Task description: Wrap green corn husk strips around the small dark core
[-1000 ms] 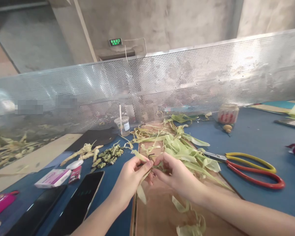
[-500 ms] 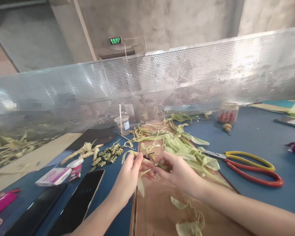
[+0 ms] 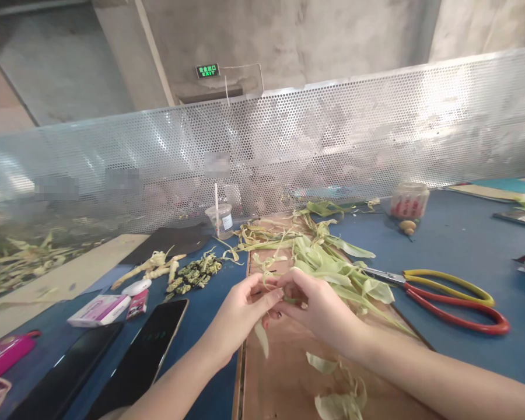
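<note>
My left hand (image 3: 249, 306) and my right hand (image 3: 312, 300) meet over a brown board (image 3: 280, 373), fingers closed and fingertips touching. A pale green strip of husk (image 3: 261, 340) hangs down from between the fingers of my left hand. My right hand pinches a bit of the same greenish material; its shape is mostly hidden by the fingers. Just beyond my right hand lies a heap of pale green husks (image 3: 319, 256). Loose husk pieces (image 3: 339, 402) rest on the board nearer to me.
Scissors (image 3: 455, 297) with yellow and red handles lie right of the board. At left are two phones (image 3: 144, 353), a pink-white box (image 3: 98, 310) and dark green curled pieces (image 3: 195, 274). Behind stand a plastic cup (image 3: 222, 221), a jar (image 3: 409, 201) and a perforated metal screen (image 3: 289, 140).
My left hand has moved slightly right, closer to my right hand, its thumb now reaching across. The hanging husk strip has shifted right with it.
</note>
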